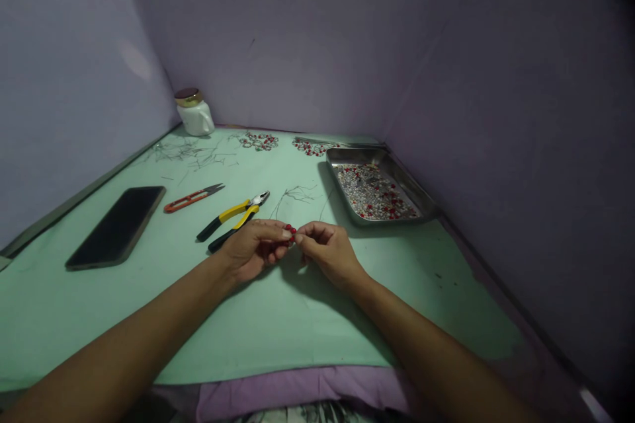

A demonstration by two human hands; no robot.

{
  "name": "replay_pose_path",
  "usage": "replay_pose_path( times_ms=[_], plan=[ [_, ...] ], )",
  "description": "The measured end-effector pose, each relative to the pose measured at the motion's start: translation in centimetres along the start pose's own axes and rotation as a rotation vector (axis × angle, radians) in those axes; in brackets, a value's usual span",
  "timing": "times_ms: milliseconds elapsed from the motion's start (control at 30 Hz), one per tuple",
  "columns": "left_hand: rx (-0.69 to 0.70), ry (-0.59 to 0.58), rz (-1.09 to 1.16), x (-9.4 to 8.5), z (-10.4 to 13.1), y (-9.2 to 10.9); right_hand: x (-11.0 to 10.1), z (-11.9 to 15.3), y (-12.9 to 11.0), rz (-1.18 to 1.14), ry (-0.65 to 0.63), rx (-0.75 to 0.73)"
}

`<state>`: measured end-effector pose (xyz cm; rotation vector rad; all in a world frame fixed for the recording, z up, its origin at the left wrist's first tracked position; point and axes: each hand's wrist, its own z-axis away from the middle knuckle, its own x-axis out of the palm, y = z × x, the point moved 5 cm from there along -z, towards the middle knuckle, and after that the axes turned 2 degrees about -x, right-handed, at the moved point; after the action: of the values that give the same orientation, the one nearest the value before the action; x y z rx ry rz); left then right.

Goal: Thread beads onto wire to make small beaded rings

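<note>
Between thumb and fingers, my left hand pinches a small cluster of red beads. My right hand meets it there, thumb and forefinger pressed together at the cluster's right side; whatever lies in that pinch is too small to make out. Just left of my left hand lie pliers with yellow and black handles, partly behind the hand. Thin loose wires rest on the green cloth beyond both hands. To the right stands a metal tray holding white and red beads.
Orange thread snips and a dark phone lie at the left. Behind them are scattered wire pieces and a white lidded mug. Red beaded wire pieces lie at the back. Walls enclose the table's back and sides.
</note>
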<state>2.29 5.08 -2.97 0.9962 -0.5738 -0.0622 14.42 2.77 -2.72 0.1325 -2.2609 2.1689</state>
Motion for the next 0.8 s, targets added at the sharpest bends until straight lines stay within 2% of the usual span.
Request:
replay_pose_path(
  times_ms=[133,300,467,600,800],
  plan=[
    [0.050,0.011,-0.076,0.4,0.3,0.7,-0.2,-0.3,-0.3,-0.095,0.011,0.039],
    [0.146,0.144,-0.307,0.6,0.9,1.2,-0.5,-0.4,-0.1,-0.175,0.002,0.084],
    [0.189,0.108,-0.382,0.8,1.1,1.7,-0.5,-0.4,0.1,-0.227,0.025,0.096],
    [0.194,0.154,-0.451,0.7,1.3,2.1,-0.4,-0.3,0.1,-0.244,0.005,0.094],
    [0.195,0.140,-0.407,0.6,1.1,1.9,-0.4,-0.2,-0.1,-0.233,-0.003,0.112]
  ],
)
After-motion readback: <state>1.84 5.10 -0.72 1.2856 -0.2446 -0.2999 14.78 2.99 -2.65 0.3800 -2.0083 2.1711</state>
